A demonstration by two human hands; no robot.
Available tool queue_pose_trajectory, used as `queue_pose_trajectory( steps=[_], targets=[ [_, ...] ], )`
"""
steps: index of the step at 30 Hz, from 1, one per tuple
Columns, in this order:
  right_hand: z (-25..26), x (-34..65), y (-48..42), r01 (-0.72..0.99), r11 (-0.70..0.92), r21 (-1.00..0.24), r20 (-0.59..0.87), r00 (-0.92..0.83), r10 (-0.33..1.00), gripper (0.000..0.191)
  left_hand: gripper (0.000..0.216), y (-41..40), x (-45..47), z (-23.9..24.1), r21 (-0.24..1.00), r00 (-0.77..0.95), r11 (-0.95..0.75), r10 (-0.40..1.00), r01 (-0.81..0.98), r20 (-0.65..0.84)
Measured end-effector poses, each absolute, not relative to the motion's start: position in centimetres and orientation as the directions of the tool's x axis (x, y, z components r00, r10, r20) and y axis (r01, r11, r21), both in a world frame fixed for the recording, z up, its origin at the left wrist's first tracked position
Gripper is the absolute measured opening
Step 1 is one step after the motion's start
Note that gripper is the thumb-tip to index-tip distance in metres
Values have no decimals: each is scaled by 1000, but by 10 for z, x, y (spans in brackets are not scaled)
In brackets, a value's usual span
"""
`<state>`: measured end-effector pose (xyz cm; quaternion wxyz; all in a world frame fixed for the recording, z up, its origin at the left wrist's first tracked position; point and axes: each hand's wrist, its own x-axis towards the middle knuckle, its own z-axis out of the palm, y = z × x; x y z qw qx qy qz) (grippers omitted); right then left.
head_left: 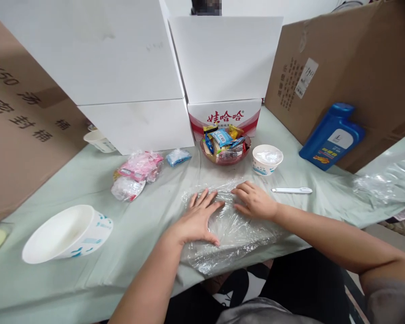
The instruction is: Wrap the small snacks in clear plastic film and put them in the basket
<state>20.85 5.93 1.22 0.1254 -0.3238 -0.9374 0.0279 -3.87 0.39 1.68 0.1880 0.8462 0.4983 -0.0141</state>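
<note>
A crinkled sheet of clear plastic film lies on the cloth-covered table at the front edge. My left hand rests on the film's left part, fingers spread and thumb out to the side. My right hand touches its upper right part, with the fingers slightly bent and apart. To the right of that hand lies a white utility knife. Just beyond stands a paper bowl with clear plastic film in its mouth.
A glass bowl of wrapped snacks stands before white boxes. Wrapped packets and a small blue packet lie left of it. A large paper bowl sits at left. A blue bottle leans by a cardboard box.
</note>
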Motion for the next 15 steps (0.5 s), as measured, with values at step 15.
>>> queue_pose_trajectory(
  steps=[15],
  targets=[
    [-7,215,54,725,681,-97,1,-685,729,99,98,13,-65,14,249,209,-163,963,955,-172]
  ],
)
